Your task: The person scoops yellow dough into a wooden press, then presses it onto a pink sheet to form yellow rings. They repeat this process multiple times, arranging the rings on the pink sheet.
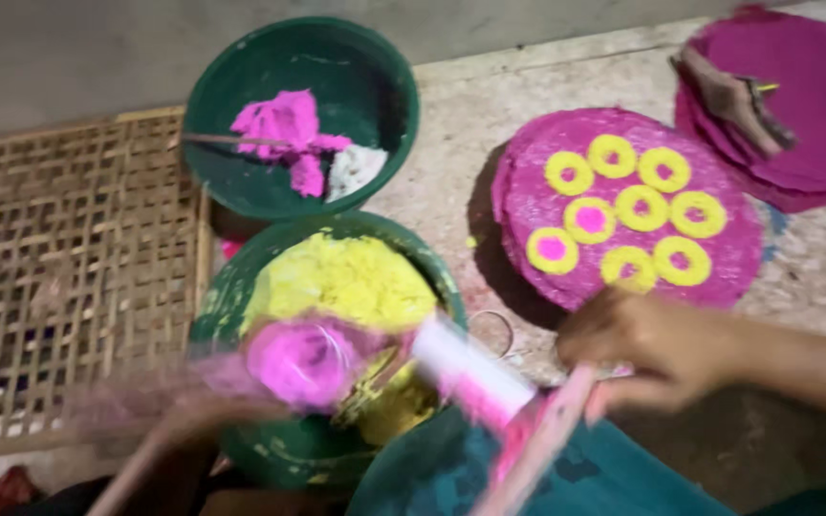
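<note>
My left hand [179,420] is a blur at the lower left. It seems to hold a round pink-filled cup [303,363] over a green bowl of yellow dough [341,277]. My right hand [657,349] is at the right, fingers closed on the top of a flat pink-stained stick [537,440] that slants down to the left. A white tube smeared with pink [470,368] lies between the hands. Just beyond my right hand is a stack of pink discs [537,205] topped with several yellow rings [614,158], two of them with pink centres.
A second green bowl [375,67] at the back holds pink and white dough and a thin stick. A woven bamboo tray [69,268] lies at the left. More pink discs [815,86] with a brownish object sit at the top right. A teal bowl [604,478] is at the bottom edge.
</note>
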